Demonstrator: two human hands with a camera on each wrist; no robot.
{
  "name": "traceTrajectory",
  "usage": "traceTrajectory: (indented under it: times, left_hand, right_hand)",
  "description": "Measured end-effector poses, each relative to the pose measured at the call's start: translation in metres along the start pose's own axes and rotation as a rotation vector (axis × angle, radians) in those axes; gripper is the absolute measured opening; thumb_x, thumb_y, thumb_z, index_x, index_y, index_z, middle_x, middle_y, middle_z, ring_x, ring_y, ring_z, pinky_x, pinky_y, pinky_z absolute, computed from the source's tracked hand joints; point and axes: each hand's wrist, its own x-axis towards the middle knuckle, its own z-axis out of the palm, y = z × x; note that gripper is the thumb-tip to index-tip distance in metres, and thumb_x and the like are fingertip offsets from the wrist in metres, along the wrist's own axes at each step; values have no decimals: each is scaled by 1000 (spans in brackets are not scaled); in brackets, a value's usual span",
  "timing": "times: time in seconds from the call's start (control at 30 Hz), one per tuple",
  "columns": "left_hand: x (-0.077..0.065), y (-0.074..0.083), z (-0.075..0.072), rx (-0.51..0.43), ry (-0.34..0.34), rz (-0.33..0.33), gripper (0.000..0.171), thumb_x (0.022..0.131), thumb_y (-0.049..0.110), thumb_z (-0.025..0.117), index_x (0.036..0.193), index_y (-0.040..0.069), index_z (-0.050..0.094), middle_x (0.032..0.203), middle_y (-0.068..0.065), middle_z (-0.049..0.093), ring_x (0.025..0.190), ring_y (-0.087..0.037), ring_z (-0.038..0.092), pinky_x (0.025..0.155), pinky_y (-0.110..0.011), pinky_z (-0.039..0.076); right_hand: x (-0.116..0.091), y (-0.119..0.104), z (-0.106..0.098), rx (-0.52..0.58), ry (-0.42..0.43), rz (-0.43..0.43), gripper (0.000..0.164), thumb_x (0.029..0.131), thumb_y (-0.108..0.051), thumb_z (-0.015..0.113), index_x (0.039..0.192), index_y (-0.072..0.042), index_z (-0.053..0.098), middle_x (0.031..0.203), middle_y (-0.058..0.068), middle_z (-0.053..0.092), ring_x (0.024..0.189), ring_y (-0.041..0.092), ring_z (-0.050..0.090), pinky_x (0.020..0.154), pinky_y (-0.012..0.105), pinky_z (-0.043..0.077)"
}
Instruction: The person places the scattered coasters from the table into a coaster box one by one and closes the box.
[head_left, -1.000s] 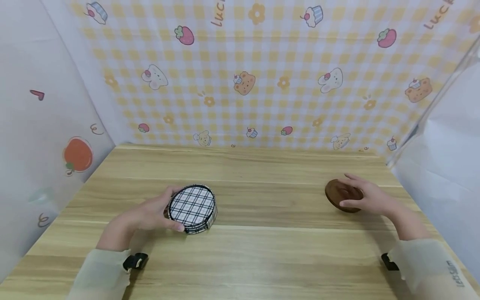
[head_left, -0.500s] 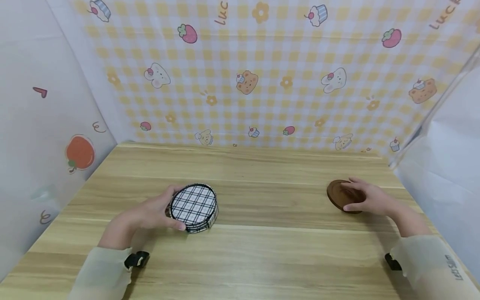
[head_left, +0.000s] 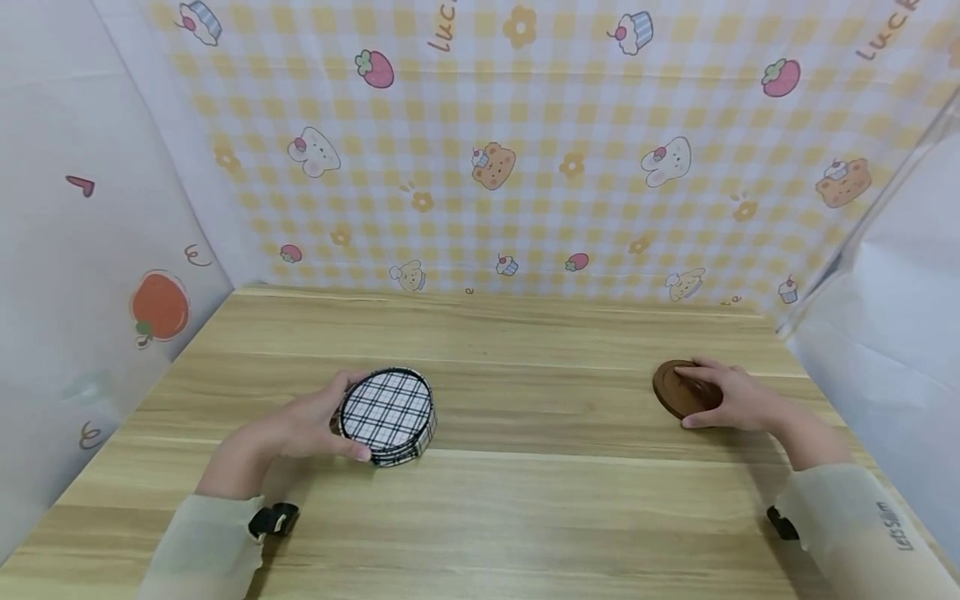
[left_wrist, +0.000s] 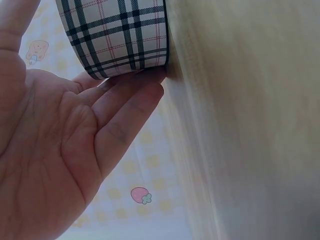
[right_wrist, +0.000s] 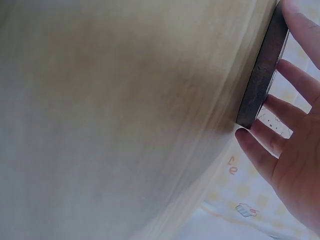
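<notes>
At the left of the table, my left hand [head_left: 315, 421] grips a round box [head_left: 387, 414] in black-and-white plaid, thumb on its near side and fingers round the far side. Up close in the left wrist view, the plaid box [left_wrist: 120, 35] shows its side wall, the fingers [left_wrist: 132, 107] bent under one end. Over on the right, my right hand [head_left: 738, 402] spans a round brown wooden coaster [head_left: 671, 392] lying on the table. Its thumb is at the near rim and the other fingers reach over the top. The coaster [right_wrist: 262, 70] appears edge-on in the right wrist view.
A light wood-grain table [head_left: 525, 500] lies under both hands. Behind it hangs a yellow checked cloth [head_left: 525, 217] with cartoon prints. White sheets [head_left: 82, 250] stand at the left and right. Each wrist wears a black strap [head_left: 273, 521].
My right hand has settled lower over the coaster, with its thumb now at the near rim. The left hand and the plaid box stay in place; the head view shifted slightly.
</notes>
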Motion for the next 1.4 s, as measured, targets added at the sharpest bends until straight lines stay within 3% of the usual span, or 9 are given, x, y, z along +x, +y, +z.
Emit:
traceTrajectory:
  times: [0.13, 0.63, 1.4]
  left_hand:
    - [1, 1, 0, -9, -8, 19, 105, 75, 41, 85, 149, 4, 21, 144, -28, 45, 131, -45, 47, 108, -65, 39]
    - [1, 4, -1, -14, -10, -24, 108, 74, 41, 86, 151, 5, 20, 145, -30, 43, 131, -47, 47, 107, -66, 40]
    - [-1, 0, -1, -25, -3, -7, 105, 74, 40, 86, 149, 6, 22, 145, -28, 44, 130, -43, 49, 107, -62, 42]
  right_hand:
    - [-2, 2, 1, -2, 10, 15, 88, 76, -44, 84, 143, 0, 48, 150, 36, 30, 124, 65, 32, 89, 77, 38]
    - [0, -1, -1, -31, 17, 20, 87, 76, -44, 84, 142, 0, 50, 148, 37, 32, 122, 66, 33, 88, 77, 39]
    - [17, -27, 0, -37, -12, 1, 89, 75, -50, 82, 143, -3, 49, 151, 36, 32, 126, 67, 31, 94, 77, 37]
